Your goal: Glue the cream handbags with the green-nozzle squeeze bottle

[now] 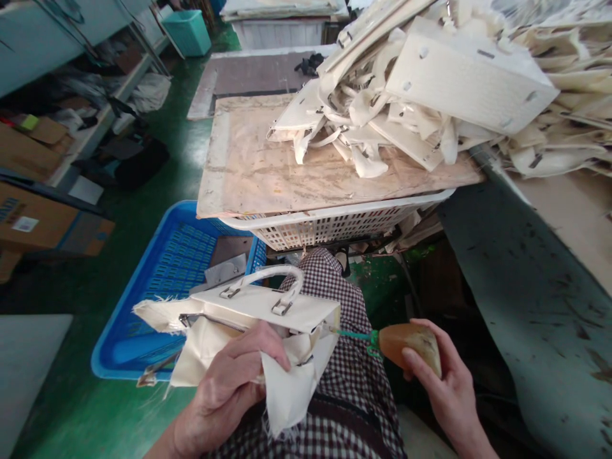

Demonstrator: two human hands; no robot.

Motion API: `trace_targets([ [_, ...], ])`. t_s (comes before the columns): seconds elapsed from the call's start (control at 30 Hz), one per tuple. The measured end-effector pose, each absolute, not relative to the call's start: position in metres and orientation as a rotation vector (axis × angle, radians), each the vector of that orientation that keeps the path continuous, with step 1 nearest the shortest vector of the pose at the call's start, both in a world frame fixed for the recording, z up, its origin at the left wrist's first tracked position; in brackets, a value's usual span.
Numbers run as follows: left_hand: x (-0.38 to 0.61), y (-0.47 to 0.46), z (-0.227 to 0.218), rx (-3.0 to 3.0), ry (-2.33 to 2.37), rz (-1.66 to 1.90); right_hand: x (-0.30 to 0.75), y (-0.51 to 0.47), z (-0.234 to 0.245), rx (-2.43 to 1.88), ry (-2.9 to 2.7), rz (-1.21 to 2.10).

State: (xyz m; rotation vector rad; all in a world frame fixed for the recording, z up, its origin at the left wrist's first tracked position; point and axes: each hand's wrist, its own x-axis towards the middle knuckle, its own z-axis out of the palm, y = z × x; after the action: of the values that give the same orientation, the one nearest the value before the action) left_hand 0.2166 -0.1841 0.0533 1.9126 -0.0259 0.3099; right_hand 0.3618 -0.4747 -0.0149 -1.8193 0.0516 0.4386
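A cream handbag with a curved top handle and a zip lies over my lap, its pale lining pulled out. My left hand is closed on the lining and the bag's lower edge. My right hand grips a wooden-handled tool whose thin green shaft points left and touches the bag's right end. Checked fabric covers my lap under the bag.
A blue plastic crate sits on the green floor at my left. In front, a wooden board rests on a white perforated basket, heaped with several cream bag parts. A grey bench runs along the right. Shelves and cartons line the left.
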Motion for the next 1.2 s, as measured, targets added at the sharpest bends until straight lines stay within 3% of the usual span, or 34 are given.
trace_targets([
  [0.63,0.218,-0.192,0.056,1.998,-0.082,0.313,0.357,-0.469,-0.003,-1.577,0.201,0.773],
  [1.2,0.222,-0.188,0.056,1.936,-0.051,0.308,0.334,-0.476,-0.001,-1.486,0.293,0.653],
])
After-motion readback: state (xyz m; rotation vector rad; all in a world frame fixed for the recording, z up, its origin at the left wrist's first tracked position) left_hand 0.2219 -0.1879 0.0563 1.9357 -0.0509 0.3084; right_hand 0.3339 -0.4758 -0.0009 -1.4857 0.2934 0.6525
